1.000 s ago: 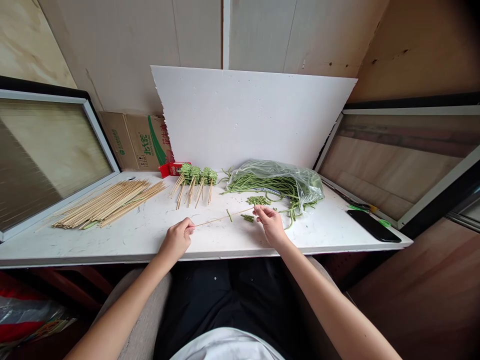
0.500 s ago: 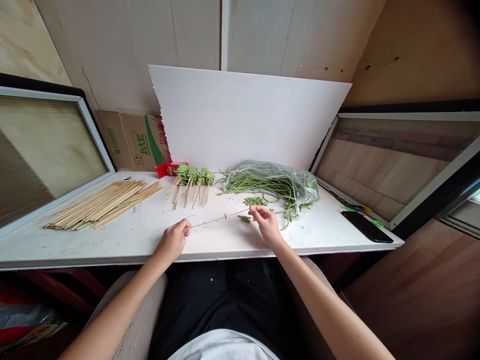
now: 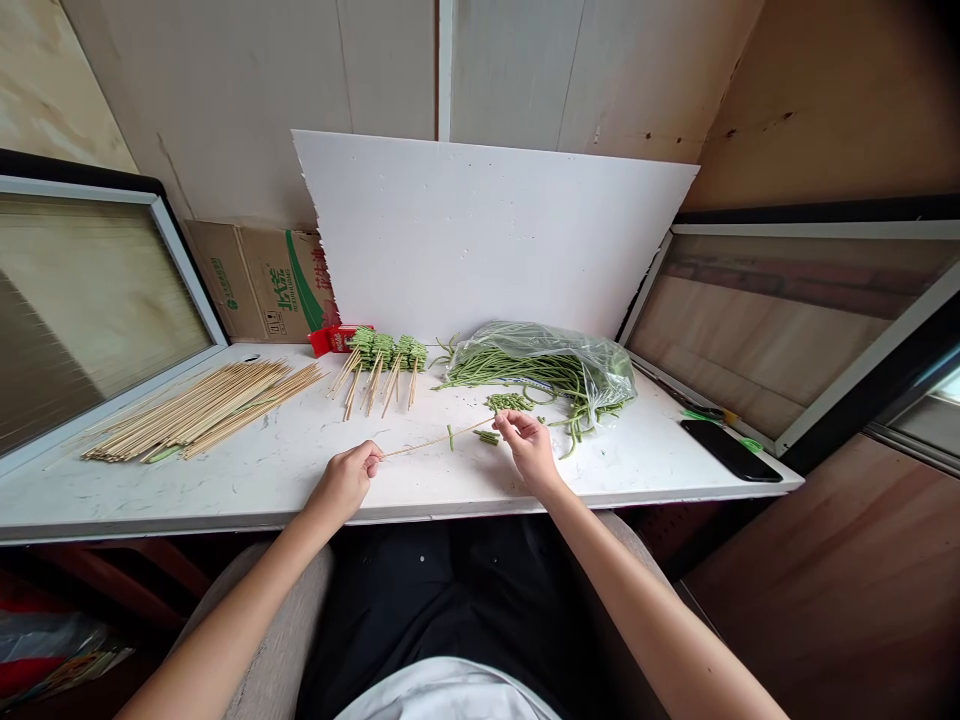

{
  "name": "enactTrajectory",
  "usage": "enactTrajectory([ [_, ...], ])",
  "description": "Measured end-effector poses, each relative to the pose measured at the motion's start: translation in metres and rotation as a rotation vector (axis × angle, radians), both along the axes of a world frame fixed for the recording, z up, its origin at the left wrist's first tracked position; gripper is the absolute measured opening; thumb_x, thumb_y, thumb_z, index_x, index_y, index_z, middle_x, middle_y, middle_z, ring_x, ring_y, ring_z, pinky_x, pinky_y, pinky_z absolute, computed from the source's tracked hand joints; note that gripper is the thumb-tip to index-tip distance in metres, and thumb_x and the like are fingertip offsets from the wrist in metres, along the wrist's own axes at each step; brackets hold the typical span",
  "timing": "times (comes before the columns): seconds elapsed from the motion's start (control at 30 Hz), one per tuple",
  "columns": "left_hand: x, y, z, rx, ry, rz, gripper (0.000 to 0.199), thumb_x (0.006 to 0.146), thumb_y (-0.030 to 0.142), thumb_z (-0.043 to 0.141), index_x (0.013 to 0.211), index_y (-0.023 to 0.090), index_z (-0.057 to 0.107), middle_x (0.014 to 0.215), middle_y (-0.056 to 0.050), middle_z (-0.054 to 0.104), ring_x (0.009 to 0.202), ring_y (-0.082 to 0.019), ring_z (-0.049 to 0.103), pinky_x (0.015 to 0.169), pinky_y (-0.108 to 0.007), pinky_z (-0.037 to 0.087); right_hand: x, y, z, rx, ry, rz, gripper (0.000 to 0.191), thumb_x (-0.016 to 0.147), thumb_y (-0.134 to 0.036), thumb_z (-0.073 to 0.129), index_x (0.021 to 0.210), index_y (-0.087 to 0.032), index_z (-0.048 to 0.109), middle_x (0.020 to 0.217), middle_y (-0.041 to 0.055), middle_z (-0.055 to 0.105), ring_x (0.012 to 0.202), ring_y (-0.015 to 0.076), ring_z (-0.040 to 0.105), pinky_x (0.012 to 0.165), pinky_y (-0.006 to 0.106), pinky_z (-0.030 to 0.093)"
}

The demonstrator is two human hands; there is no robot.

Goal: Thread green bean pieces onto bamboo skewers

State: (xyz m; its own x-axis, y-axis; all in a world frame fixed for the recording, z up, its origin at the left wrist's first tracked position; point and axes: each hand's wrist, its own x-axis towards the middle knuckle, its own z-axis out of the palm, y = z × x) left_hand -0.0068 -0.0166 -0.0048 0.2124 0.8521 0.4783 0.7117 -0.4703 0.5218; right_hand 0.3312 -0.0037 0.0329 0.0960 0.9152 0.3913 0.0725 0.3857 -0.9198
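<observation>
My left hand (image 3: 351,475) is closed round one end of a thin bamboo skewer (image 3: 412,447), above the white tabletop. At the skewer's other end my right hand (image 3: 527,445) pinches with thumb and fingers; whether a bean piece is also between them is hidden. A short green bean piece (image 3: 451,438) sits crosswise on the skewer between my hands. Just beyond my right hand lies a small pile of cut bean pieces (image 3: 510,401), with a few more pieces (image 3: 487,437) beside my fingers.
Loose skewers (image 3: 202,410) lie on the left. Bundles of bean-loaded skewers (image 3: 386,352) rest by a red box (image 3: 330,340). A clear bag of long green beans (image 3: 540,360) is at the back; a black phone (image 3: 729,450) lies right. A white board (image 3: 495,235) stands behind.
The bean piece on the skewer has turned and now shows longer and more upright. Both hands keep their hold in nearly the same place; the view has shifted slightly.
</observation>
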Motion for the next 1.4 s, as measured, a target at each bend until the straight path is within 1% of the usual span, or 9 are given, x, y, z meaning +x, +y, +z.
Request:
enactTrajectory([
  [0.07,0.002,-0.001,0.002,0.006,-0.002,0.005,0.024,0.075,0.005,0.039,0.081,0.022,0.056,0.068,0.003,0.057,0.063,-0.014,0.057,0.068,-0.022,0.045,-0.004,-0.001,-0.002,-0.005,-0.002,0.01,0.041,0.085,-0.061,0.072,0.089,-0.02,0.073,0.09,0.0073,0.072,0.088,0.0239,0.064,0.08,0.035,0.052],
  [0.2,0.005,-0.002,0.003,0.036,-0.008,0.006,0.025,0.074,0.004,0.04,0.081,0.022,0.056,0.068,0.003,0.057,0.064,-0.014,0.058,0.067,-0.022,0.046,-0.016,-0.003,-0.007,-0.02,0.005,0.071,0.038,0.084,-0.057,0.075,0.082,-0.02,0.074,0.091,0.0079,0.073,0.09,0.0239,0.066,0.081,0.034,0.053],
  [0.3,0.007,-0.002,0.001,0.07,-0.011,0.019,0.027,0.073,0.002,0.04,0.083,0.022,0.056,0.069,0.003,0.058,0.065,-0.014,0.06,0.069,-0.022,0.047,-0.023,-0.003,-0.008,-0.014,0.022,0.08,0.035,0.086,-0.056,0.074,0.084,-0.02,0.075,0.092,0.0076,0.073,0.09,0.0232,0.067,0.083,0.034,0.053],
  [0.5,0.008,-0.002,-0.005,0.132,0.012,0.067,0.034,0.071,-0.003,0.038,0.085,0.022,0.057,0.074,0.0,0.063,0.075,-0.016,0.067,0.072,-0.024,0.049,-0.027,-0.006,-0.007,-0.018,0.03,0.036,0.037,0.085,-0.057,0.075,0.083,-0.02,0.074,0.091,0.0079,0.074,0.089,0.0236,0.067,0.08,0.034,0.052],
  [0.6,0.008,-0.002,-0.007,0.157,0.025,0.071,0.036,0.071,-0.004,0.038,0.086,0.022,0.057,0.076,0.0,0.064,0.078,-0.016,0.069,0.072,-0.024,0.05,-0.033,-0.009,-0.007,-0.019,0.045,0.016,0.037,0.084,-0.057,0.076,0.082,-0.019,0.074,0.091,0.0085,0.074,0.087,0.0234,0.067,0.077,0.033,0.052],
  [0.8,0.007,-0.003,-0.007,0.204,0.028,0.051,0.04,0.069,-0.006,0.039,0.088,0.022,0.059,0.077,0.0,0.068,0.077,-0.017,0.071,0.074,-0.025,0.053,-0.041,-0.014,-0.002,-0.022,0.006,-0.003,0.038,0.085,-0.058,0.074,0.083,-0.019,0.075,0.094,0.0095,0.075,0.084,0.0233,0.067,0.072,0.033,0.051],
  [1.0,0.007,-0.003,-0.007,0.204,0.027,0.036,0.039,0.07,-0.005,0.039,0.089,0.023,0.06,0.076,0.0,0.068,0.078,-0.017,0.072,0.074,-0.025,0.055,-0.044,-0.015,-0.005,0.013,-0.038,-0.026,0.034,0.088,-0.054,0.072,0.083,-0.02,0.075,0.096,0.0086,0.076,0.081,0.0215,0.065,0.071,0.032,0.049],
  [1.23,0.006,-0.003,-0.007,0.174,0.032,0.005,0.039,0.071,-0.004,0.038,0.09,0.023,0.059,0.075,0.001,0.067,0.081,-0.017,0.074,0.073,-0.023,0.055,-0.056,-0.02,-0.009,0.058,-0.076,-0.03,0.028,0.089,-0.049,0.071,0.083,-0.022,0.076,0.096,0.0085,0.078,0.091,0.0238,0.067,0.073,0.033,0.05],
  [1.4,0.007,-0.005,-0.003,0.143,0.014,-0.014,0.038,0.071,-0.003,0.039,0.09,0.023,0.06,0.073,0.001,0.067,0.08,-0.017,0.075,0.072,-0.023,0.055,-0.058,-0.02,-0.009,0.06,-0.082,-0.037,0.03,0.087,-0.051,0.072,0.083,-0.021,0.076,0.096,0.0091,0.078,0.094,0.0252,0.068,0.074,0.034,0.05],
])
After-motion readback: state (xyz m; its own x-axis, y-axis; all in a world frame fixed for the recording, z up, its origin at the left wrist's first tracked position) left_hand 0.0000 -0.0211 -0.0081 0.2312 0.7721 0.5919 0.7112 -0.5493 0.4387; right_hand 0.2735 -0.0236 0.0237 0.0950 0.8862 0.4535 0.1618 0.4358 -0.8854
